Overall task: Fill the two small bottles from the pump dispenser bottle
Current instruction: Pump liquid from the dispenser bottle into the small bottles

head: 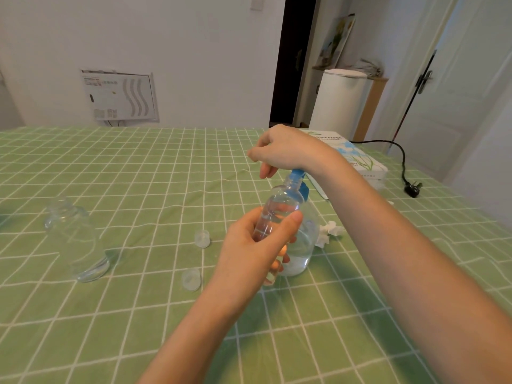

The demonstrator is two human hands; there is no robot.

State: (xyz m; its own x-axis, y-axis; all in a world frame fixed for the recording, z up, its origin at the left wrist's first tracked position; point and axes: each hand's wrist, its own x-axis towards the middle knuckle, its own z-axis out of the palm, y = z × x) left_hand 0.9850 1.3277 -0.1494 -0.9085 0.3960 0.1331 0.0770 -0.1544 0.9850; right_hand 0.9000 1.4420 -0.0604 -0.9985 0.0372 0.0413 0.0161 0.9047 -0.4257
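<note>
Gripping small bottle (278, 206) against pump dispenser (307, 236)

A cap (202, 238) lies between the left bottle (76, 239) and pump bottle (303, 245).

Tablecloth (138, 167): matt, creased checked cloth. Small bottle (279, 206), in front of the pump dispenser bottle (304, 245): clear glossy plastic. Pump head (304, 190): smooth blue plastic.

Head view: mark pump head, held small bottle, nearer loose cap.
pump head (304, 191), head view, blue collar.
held small bottle (282, 198), head view, clear shoulder above the fingers.
nearer loose cap (191, 279), head view, top.
</note>
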